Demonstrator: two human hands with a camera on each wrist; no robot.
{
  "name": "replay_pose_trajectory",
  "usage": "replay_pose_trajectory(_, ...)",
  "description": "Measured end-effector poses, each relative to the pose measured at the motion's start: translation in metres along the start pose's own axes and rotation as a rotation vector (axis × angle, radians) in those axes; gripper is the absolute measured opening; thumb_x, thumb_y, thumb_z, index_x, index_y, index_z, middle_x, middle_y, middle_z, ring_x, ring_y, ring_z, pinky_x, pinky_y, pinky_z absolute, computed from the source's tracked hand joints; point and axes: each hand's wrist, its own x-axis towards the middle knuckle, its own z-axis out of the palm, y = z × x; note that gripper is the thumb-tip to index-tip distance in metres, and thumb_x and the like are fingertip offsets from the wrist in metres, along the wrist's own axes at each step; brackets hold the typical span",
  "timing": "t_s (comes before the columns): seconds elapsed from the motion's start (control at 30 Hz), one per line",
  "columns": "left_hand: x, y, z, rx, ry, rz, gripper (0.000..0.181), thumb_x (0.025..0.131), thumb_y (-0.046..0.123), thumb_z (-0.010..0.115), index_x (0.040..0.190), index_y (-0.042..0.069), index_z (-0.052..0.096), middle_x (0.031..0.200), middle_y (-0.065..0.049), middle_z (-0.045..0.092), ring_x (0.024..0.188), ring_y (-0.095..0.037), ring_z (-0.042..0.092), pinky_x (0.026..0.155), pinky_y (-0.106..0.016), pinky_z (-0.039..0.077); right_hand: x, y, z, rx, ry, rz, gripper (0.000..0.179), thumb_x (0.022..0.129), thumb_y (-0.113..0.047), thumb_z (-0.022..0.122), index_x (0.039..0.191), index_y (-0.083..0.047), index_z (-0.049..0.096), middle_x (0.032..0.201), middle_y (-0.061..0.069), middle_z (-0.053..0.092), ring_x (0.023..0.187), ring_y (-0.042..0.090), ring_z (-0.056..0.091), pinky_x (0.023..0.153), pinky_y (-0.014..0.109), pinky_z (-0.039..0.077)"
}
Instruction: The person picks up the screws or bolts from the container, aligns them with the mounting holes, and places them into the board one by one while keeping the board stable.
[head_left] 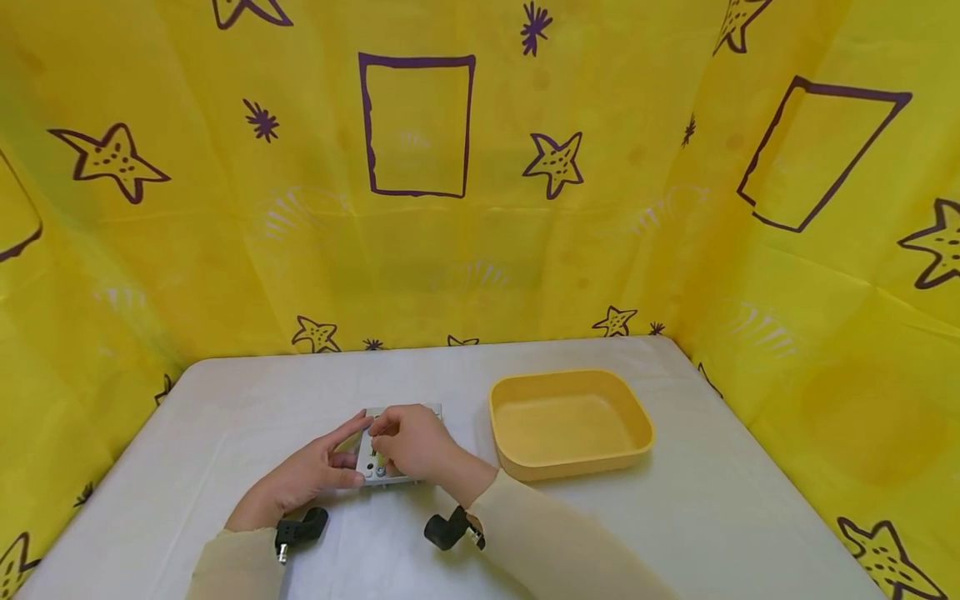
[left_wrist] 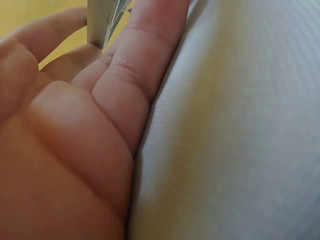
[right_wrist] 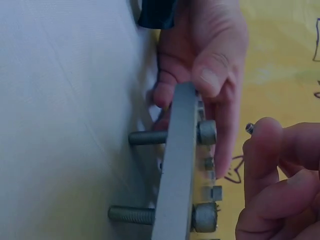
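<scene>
A flat metal plate (head_left: 365,468) lies near the middle of the table, with several bolts and small fittings on its top. In the right wrist view, socket-head bolts (right_wrist: 206,132) pass through the plate (right_wrist: 175,170), their threaded shanks (right_wrist: 132,215) sticking out below toward the table. My left hand (head_left: 311,475) holds the plate's left side, the thumb at its near corner. Over the plate, my right hand (head_left: 416,442) pinches a small metal screw (right_wrist: 249,128) between its fingertips, tip showing. The left wrist view shows the left palm (left_wrist: 75,135) along the table, with a plate edge (left_wrist: 100,22) by the fingers.
A yellow rectangular tray (head_left: 570,462) stands to the right of the plate, close to the right forearm. The white-covered table (head_left: 750,508) meets yellow patterned curtains (head_left: 480,275) at the back and sides. Each wrist carries a black camera mount (head_left: 446,529).
</scene>
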Motion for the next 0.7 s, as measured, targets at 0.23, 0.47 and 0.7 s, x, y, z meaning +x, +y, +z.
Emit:
replay_pose_trajectory(0.23,-0.002,0.0,-0.001,0.013,-0.009,0.021,0.094,0.085,0.006,0.079,0.16,0.012,0.023,0.165,-0.015,0.003,0.111,-0.033,0.051,0.084,-0.033,0.049,0.001,0.003,0.01,-0.097,-0.004,-0.022,0.005,0.094,-0.011,0.069,0.097,-0.013,0.072,0.075,-0.01,0.062,0.05,0.012,0.056,0.049,0.026,0.044)
replay_pose_trajectory(0.47,-0.002,-0.003,-0.002,0.013,-0.002,0.011,0.094,0.083,0.008,0.081,0.159,0.013,0.025,0.166,-0.012,0.005,0.11,-0.033,0.054,0.085,-0.034,0.049,0.002,0.003,0.013,-0.136,-0.022,-0.047,0.004,0.094,-0.01,0.07,0.095,-0.014,0.071,0.073,-0.009,0.061,0.049,0.011,0.055,0.049,0.025,0.043)
replay_pose_trajectory(0.7,-0.001,-0.001,-0.001,0.031,-0.001,0.021,0.093,0.083,0.009,0.081,0.159,0.013,0.027,0.166,-0.008,0.004,0.108,-0.031,0.053,0.084,-0.032,0.05,0.001,0.002,0.014,-0.31,-0.002,-0.119,0.003,0.092,-0.013,0.072,0.094,-0.016,0.073,0.075,-0.014,0.06,0.061,0.005,0.054,0.06,0.022,0.044)
